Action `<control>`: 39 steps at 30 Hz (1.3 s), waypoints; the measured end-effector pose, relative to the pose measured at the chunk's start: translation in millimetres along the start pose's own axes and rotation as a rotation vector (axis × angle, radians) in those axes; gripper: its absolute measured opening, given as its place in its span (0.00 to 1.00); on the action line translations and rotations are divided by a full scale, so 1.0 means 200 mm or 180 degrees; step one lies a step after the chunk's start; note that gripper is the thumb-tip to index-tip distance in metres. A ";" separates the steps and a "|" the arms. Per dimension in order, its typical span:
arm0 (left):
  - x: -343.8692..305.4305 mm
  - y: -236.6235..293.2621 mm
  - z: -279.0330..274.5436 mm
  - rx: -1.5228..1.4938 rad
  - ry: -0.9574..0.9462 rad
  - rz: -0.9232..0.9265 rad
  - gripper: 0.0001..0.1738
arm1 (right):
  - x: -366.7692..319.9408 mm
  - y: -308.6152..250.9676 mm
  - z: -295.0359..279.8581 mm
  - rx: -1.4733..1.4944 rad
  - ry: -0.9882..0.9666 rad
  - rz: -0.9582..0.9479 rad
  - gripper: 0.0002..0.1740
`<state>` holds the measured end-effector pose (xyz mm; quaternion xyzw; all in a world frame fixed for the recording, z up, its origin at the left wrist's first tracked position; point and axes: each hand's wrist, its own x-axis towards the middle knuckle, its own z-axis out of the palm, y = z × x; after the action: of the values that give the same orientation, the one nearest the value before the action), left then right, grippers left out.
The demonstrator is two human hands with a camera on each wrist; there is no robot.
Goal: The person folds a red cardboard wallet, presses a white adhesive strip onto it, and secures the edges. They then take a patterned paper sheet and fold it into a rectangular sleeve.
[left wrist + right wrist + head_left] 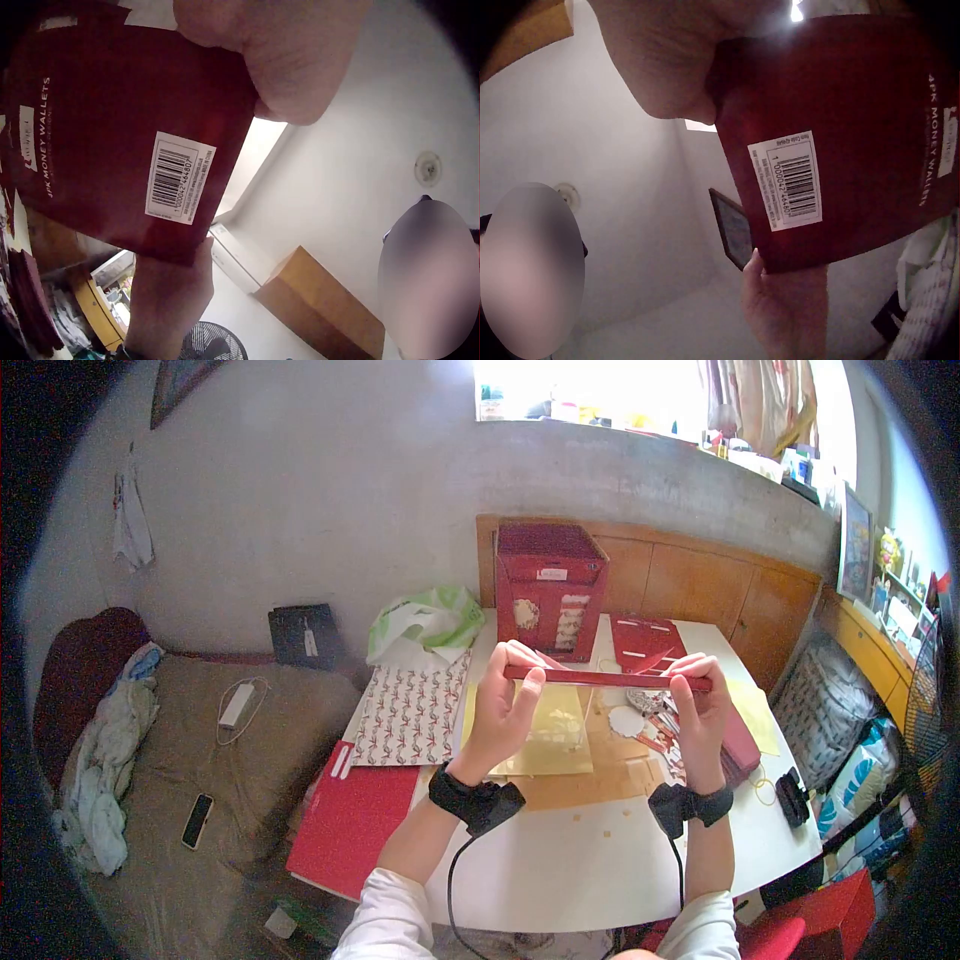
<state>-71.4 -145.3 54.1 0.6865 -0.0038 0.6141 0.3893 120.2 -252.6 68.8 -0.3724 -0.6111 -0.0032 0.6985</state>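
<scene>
Step in hand, as I judge it: holding up and handling a dark red, flat card sleeve, printed MONEY WALLETS, with a white barcode sticker. The sleeve is up in the air above the white table, nearly edge-on to the head camera, so only a narrow strip shows there; both wrist views catch its broad barcode face.

Left grip: closed on the left end, thumb along the near edge, fingers behind or over the top. Right grip: same at the right end, thumb on the near edge. Both pinch rather than wrap; no gap between thumbs and card that I can make out. Fingertips on the far side are partly hidden, so can't tell how hard they press.

Pose: both forearms reach forward and up, roughly mirrored, wrists well apart, black wrist straps below the grips. Sleeve about level between them.

Next move, my guess at what it calls for: an even pinch at both ends, so the thin card neither bows nor twists, and a careful descent if it's to go down. The yellow sheet and loose printed paper pieces lie below; the tall dark red box stands beyond. Likely risk: brushing those pieces.
</scene>
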 end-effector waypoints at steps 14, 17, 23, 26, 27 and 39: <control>-0.01 -0.02 -0.01 -0.0031 -0.0133 0.0122 0.03 | 0.00 -0.01 -0.01 0.0094 -0.0035 -0.0022 0.07; -0.01 -0.02 -0.01 -0.0014 -0.0147 0.0066 0.04 | -0.01 -0.01 -0.02 0.0069 -0.0064 -0.0049 0.07; -0.01 -0.01 -0.01 -0.0022 -0.0089 -0.0061 0.06 | -0.01 -0.03 -0.01 0.0179 -0.0069 -0.0044 0.08; -0.01 -0.02 -0.02 -0.0119 -0.0162 0.0028 0.04 | -0.01 -0.03 -0.01 0.0139 -0.0075 -0.0092 0.08; -0.01 -0.02 -0.02 -0.0119 -0.0158 0.0063 0.04 | -0.01 -0.03 -0.01 0.0150 -0.0075 -0.0082 0.08; -0.01 -0.01 -0.01 -0.0100 -0.0166 0.0155 0.03 | -0.01 -0.03 -0.01 0.0175 -0.0090 -0.0103 0.08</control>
<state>-73.3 -143.3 50.5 0.6958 -0.0403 0.6051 0.3848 118.4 -258.7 70.9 -0.3432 -0.6267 0.0076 0.6996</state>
